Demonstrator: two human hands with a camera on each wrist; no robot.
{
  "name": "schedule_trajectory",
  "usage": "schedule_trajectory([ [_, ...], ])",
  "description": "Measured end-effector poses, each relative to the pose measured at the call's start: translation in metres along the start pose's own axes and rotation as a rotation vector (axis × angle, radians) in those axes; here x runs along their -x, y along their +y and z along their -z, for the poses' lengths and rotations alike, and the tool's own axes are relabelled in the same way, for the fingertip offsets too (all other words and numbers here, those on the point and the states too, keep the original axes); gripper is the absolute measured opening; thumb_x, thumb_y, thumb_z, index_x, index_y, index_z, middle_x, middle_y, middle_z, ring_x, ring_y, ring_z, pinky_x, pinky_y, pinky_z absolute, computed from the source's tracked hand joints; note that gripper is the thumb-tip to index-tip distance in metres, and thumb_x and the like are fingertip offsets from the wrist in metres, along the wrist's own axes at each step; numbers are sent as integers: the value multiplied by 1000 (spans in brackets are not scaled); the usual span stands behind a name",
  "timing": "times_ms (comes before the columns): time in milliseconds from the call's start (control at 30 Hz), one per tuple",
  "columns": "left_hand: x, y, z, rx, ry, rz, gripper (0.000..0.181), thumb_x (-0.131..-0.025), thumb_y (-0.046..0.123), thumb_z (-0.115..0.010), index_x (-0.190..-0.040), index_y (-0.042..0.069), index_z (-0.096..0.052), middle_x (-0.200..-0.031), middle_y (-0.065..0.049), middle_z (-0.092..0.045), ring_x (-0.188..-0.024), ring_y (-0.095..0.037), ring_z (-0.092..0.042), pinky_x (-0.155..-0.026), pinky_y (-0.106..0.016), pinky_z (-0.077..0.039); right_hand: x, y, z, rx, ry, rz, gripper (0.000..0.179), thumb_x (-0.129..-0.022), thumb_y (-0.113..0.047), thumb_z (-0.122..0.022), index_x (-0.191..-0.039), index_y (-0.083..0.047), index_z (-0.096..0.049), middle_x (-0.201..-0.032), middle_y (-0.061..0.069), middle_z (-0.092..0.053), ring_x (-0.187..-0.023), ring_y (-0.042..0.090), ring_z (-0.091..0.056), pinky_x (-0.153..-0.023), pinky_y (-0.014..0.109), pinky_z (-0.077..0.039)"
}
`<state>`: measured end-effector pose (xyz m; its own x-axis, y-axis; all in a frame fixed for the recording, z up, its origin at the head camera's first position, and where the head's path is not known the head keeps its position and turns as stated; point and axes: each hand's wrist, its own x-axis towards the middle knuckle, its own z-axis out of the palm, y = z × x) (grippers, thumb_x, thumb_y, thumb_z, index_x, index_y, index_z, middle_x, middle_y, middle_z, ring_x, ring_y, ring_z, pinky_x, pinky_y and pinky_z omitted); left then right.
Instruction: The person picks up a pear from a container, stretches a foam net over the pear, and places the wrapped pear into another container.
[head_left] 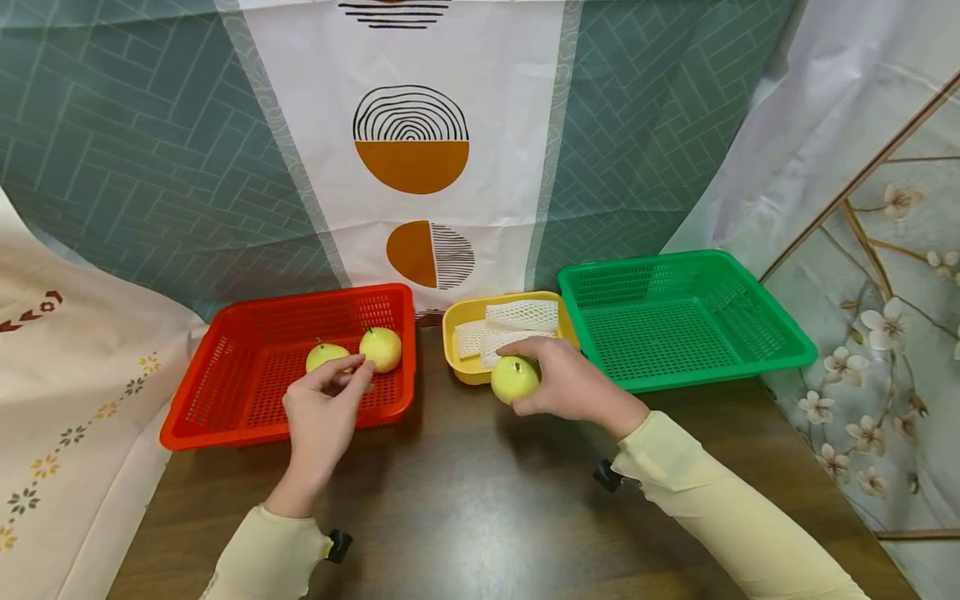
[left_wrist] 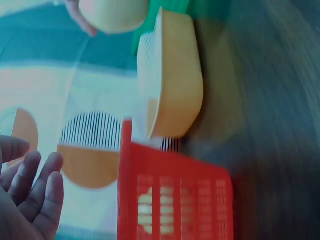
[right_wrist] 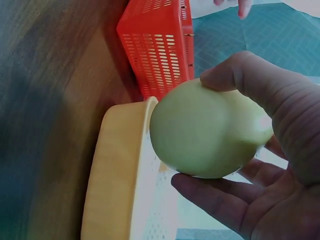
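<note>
Free lane, I note, over wooden tabletop (head_left: 465,500) between left hand (head_left: 326,408) and right hand (head_left: 562,379). Slim gap between red basket (head_left: 225,439) and yellow basin (head_left: 467,375). Held pear (head_left: 515,379) obstructs basin's front; green basket (head_left: 720,375) accessible from above.

Brown wood table (head_left: 427,467), light glare (head_left: 487,529); patterned cloth (head_left: 502,158) behind.

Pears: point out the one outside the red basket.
The pear in the person's right grip, near the yellow tray, is the one; the other two pears lie inside the red basket.
</note>
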<state>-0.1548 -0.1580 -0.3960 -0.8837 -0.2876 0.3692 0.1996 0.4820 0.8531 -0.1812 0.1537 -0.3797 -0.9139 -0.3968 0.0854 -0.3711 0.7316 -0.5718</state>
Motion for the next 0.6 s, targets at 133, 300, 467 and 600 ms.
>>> schedule_trajectory([
  [133,2,6,-18,-14,-139,-11,26,-78,43,-72,-97,25,-73,-77,6,-70,-66,-9,-62,-54,-21,-50,1,0,-2,13,-16,9,66,-57,-28,-83,-119,-26,-61,-107,-18,-60,-90,8,-52,-73,26,-46],
  [300,9,12,-35,-18,-343,-1,32,-77,41,-74,-105,25,-70,-91,7,-71,-80,-8,-65,-70,-22,-55,2,-1,-9,39,-18,3,71,-55,-32,-84,-119,-19,-56,-103,-14,-59,-87,8,-53,-73,25,-46],
  [467,17,17,-51,-15,-501,4,38,-76,34,-77,-111,26,-67,-103,5,-70,-92,-10,-67,-79,-29,-56,4,0,-18,12,-38,-1,69,-55,-32,-85,-116,-21,-55,-98,-15,-57,-84,8,-53,-72,24,-47],
  [600,23,20,-62,-37,-595,-18,43,-74,32,-79,-115,26,-66,-110,6,-68,-99,-12,-66,-83,-34,-55,5,2,-23,-27,-49,45,64,-57,-28,-85,-115,-24,-58,-97,-19,-56,-86,7,-52,-73,25,-47],
])
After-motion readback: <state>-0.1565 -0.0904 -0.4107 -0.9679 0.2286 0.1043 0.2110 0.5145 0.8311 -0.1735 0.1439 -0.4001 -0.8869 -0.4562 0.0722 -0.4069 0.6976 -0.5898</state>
